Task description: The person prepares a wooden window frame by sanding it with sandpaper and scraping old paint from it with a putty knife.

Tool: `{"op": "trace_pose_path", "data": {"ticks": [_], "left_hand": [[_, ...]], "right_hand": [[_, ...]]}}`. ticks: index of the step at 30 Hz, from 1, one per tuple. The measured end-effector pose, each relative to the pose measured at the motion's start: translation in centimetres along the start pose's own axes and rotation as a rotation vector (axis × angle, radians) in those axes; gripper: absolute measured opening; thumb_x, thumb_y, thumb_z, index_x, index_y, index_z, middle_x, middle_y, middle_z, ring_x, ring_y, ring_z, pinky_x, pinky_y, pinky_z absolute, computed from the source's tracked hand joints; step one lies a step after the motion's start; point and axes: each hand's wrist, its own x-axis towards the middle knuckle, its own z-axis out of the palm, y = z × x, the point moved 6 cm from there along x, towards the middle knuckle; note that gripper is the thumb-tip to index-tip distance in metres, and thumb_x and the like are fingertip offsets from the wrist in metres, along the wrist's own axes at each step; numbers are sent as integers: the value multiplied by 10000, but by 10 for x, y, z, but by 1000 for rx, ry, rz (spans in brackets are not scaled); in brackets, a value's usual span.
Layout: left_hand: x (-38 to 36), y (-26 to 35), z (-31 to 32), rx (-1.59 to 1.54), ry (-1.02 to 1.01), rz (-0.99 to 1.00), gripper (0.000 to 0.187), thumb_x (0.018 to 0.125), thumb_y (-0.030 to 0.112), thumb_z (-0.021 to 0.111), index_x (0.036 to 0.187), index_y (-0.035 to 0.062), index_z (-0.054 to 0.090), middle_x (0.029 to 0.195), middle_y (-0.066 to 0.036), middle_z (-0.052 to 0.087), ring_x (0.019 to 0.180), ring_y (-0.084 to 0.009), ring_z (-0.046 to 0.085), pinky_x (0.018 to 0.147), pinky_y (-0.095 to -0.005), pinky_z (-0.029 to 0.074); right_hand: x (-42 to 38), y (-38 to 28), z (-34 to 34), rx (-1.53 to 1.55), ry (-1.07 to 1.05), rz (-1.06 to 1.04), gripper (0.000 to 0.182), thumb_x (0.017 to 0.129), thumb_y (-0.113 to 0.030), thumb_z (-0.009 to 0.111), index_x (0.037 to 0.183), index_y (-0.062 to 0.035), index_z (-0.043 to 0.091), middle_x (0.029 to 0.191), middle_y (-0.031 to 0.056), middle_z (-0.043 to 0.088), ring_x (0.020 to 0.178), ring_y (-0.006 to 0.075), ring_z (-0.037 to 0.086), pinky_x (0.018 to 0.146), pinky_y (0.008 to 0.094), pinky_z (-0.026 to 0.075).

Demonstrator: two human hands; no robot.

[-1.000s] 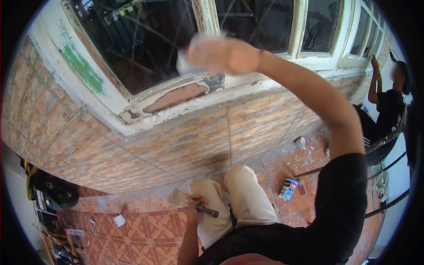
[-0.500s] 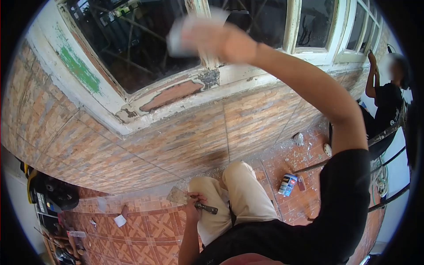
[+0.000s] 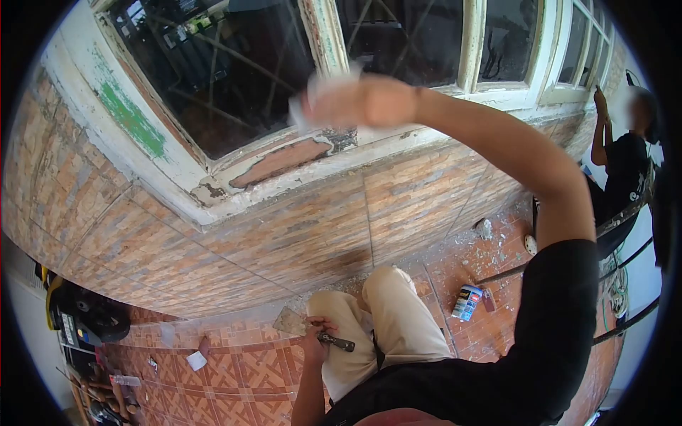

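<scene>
My left hand [image 3: 318, 338] rests on my left thigh, its fingers wrapped round the dark handle of a putty knife [image 3: 290, 321] whose wide, stained blade points left. My right hand [image 3: 380, 101] is raised to the peeling window frame [image 3: 328, 42], where an upright bar meets the sill. A pale, sheet-like piece [image 3: 323, 89] is under its fingers; motion blur hides whether it is cloth or paper. Below and left of that hand, a bare brownish patch [image 3: 284, 160] with a dark edge shows on the white wood. Green paint [image 3: 131, 117] shows at the left post.
A blue-and-white can [image 3: 467, 303] stands on the tiled floor among paint flakes. A co-worker [image 3: 625, 153] in black is at the far right, arms raised to the window. Dark bars [image 3: 625, 323] cross the right side. A white scrap [image 3: 197, 361] lies at left.
My right hand has moved down and slightly right along the frame with the pale sheet. My left hand still holds the putty knife on my thigh. The view has shifted slightly.
</scene>
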Motion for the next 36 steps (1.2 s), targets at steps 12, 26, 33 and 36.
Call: {"op": "trace_pose_path", "data": {"ticks": [12,26,33,36], "left_hand": [[-2,3,0,-61,18,-13,203,834,12,439,1025,35,502,971,-160,582,792,-271,644,704,-346,538],[-4,0,-3,-19,-5,16,205,834,17,452,1032,34,504,980,-147,585,805,-258,644,697,-319,528],[1,3,-2,-34,5,-14,190,832,22,455,1013,38,511,964,-144,593,801,-256,641,712,-328,522],[0,6,-1,-29,8,-12,178,833,29,454,1002,37,510,962,-145,593,793,-251,639,706,-333,520]], "right_hand": [[-4,-13,-38,-412,566,-182,436,858,-62,621,1293,-83,592,1273,91,628,1221,232,572,1030,337,504],[-12,6,-23,-279,632,-99,485,818,46,600,1293,-42,568,1336,128,585,1214,310,582,1075,432,452],[-13,-2,-18,-472,511,-228,559,800,16,619,1342,-108,563,1387,38,557,1216,229,583,1020,319,517],[-6,-17,10,-292,183,-388,585,812,32,623,1367,-136,544,1389,25,556,1251,233,553,1026,335,512]]}}
